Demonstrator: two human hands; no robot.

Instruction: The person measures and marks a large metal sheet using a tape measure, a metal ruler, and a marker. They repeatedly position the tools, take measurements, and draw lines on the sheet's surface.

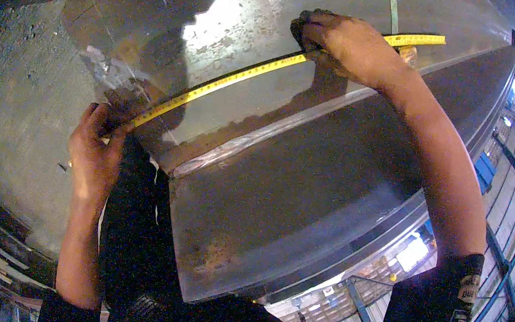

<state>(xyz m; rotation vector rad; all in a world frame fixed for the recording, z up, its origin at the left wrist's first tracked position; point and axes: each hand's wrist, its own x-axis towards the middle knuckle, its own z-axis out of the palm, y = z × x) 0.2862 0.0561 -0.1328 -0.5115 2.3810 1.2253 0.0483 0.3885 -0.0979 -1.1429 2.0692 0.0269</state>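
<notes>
A yellow tape measure blade [238, 77] stretches over a large metal sheet [239, 107], rising from left to right. Its lower left end is pinched between the thumb and fingers of my left hand [97, 146]. Farther along, my right hand [355, 47] is closed over the blade, its fingertips dark and bent down toward the sheet. Past this hand the blade runs on to the right. Whether the right fingers also hold something small cannot be made out. Below the tape, a pale weld seam [261, 136] joins the sheet to a dark upright plate [280, 185].
A thin strip [392, 6] lies on the sheet at the top. A small orange-brown piece [408, 54] shows beside my right wrist. Bright glare and shadows fall on the sheet. My dark-clothed leg [135, 209] is beside the plate's near corner. Roof beams [510, 201] fill the right side.
</notes>
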